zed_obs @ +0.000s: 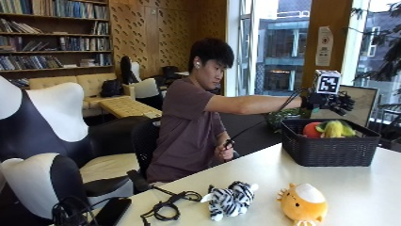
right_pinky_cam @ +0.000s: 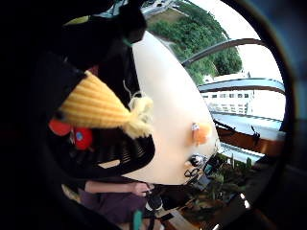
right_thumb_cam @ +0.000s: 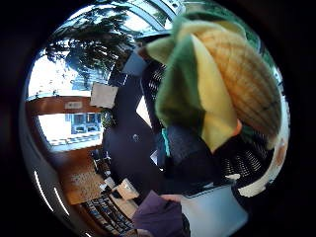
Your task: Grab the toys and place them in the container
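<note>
The gloved right hand (zed_obs: 332, 101) is held above the black basket (zed_obs: 329, 150), fingers spread and released. A corn plush (zed_obs: 336, 128) and red toy (zed_obs: 312, 129) lie inside; a zebra plush (zed_obs: 230, 198) and orange plush (zed_obs: 303, 202) remain on the near counter (zed_obs: 370, 188).

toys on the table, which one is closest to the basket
The orange plush toy is closest to the black basket. The striped black-and-white plush lies farther along the white table, nearer the person.

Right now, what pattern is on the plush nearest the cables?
Black-and-white stripes on the zebra plush, clearest in the outside view.
</note>
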Motion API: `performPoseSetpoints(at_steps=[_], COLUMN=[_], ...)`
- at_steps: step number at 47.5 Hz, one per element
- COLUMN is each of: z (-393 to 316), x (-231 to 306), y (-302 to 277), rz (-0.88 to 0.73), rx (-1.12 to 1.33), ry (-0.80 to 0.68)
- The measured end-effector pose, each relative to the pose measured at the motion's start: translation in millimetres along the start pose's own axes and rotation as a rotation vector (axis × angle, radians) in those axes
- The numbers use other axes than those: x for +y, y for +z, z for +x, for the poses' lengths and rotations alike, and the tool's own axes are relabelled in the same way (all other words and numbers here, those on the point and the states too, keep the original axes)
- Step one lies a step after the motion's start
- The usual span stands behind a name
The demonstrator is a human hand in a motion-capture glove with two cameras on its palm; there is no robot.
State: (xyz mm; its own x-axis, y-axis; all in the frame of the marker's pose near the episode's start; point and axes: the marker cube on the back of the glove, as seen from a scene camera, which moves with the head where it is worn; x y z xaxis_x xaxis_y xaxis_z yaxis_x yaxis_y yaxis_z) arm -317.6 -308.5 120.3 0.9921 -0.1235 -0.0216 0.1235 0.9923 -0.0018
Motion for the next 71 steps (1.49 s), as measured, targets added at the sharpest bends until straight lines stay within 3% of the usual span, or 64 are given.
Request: performPoseSetpoints(at_steps=[5, 12, 16, 19, 27, 39, 46, 53, 71], z=[11.6, 55.3, 78.8, 117.6, 197.8, 358.6, 429.3, 479.9, 509.4], x=[7.4, 21.3, 42.1, 58.4, 125.9, 244.5, 295.6, 331.5, 340.5], y=[-7.7, -35.1, -60.1, -76.5, -116.8, -128.8, -99.1, -26.3, 159.6], rz=[0.035, 0.071, 0.084, 0.093, 0.121, 0.119, 0.099, 0.026, -0.218], rx=[0.046, 0.190, 0.122, 0.205, 0.149, 0.126, 0.090, 0.030, -0.042], ry=[0.003, 0.230, 0.180, 0.307, 0.186, 0.378, 0.470, 0.518, 0.574])
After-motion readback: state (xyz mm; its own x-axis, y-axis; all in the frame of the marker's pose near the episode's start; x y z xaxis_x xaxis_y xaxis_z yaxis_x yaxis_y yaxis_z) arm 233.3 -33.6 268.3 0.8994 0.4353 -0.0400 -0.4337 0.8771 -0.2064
